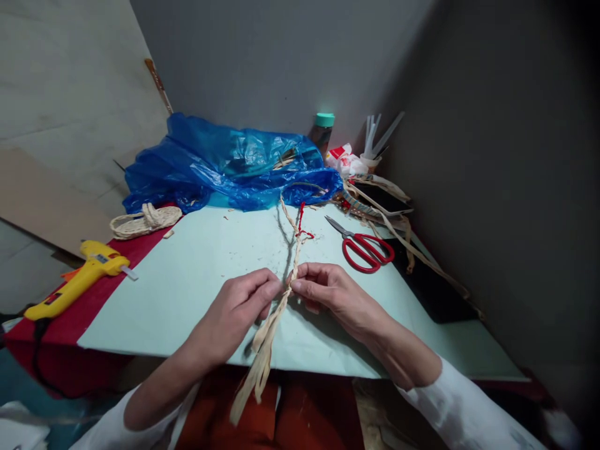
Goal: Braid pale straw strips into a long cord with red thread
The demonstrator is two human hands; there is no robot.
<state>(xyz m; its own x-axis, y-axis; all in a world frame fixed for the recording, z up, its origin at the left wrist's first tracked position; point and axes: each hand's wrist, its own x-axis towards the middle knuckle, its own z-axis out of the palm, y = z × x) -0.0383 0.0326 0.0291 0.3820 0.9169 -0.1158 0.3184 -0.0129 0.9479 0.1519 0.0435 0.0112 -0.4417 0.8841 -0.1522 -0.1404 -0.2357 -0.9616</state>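
Head view: pale braid pinched between two hands

Head camera: the braid runs over a pale green sheet, its far end near a blue plastic bag, its loose strands hanging past the near edge. The right hand pinches it between thumb and forefinger where the strands part. The left hand curls just beside it; whether it grips a strand, I cannot tell. The fibre looks light, soft and dry, likely to fray or slacken; that parting point seems the best hold.
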